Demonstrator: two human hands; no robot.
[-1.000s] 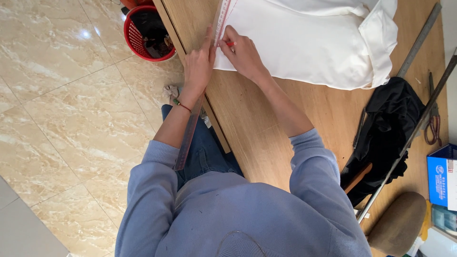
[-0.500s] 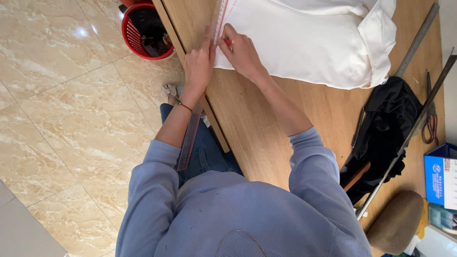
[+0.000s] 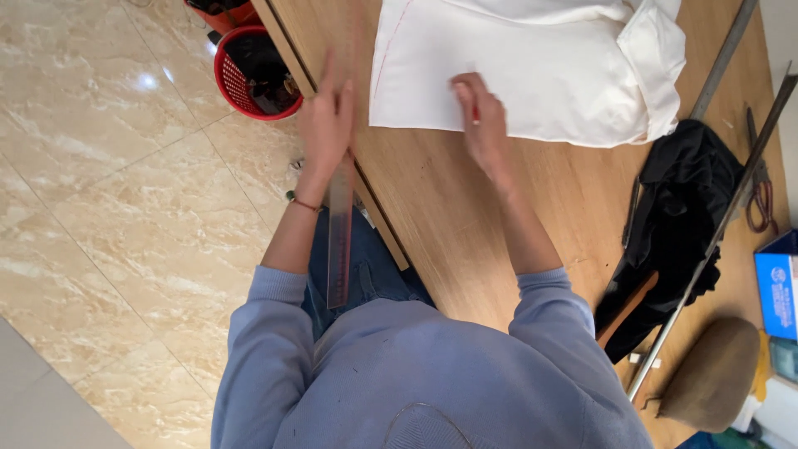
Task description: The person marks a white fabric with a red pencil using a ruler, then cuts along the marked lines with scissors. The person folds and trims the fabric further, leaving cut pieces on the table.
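I see red line drawn on cloth (image 3: 515, 75) left edge — more unmarked. Left hand (image 3: 326, 125) grips ruler (image 3: 339, 241) beside cloth; right hand (image 3: 480, 120) pinches red marker (image 3: 475, 112) on cloth.

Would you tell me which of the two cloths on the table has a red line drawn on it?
The white cloth under the right hand; the black cloth shows no line.

Bright, even light. Specular glare spot on floor tiles (image 3: 148, 81), upper left of frame. Shadows soft. Left hand (image 3: 326, 125) and ruler (image 3: 339, 233) motion-blurred; tabletop (image 3: 532, 191) sharp enough.
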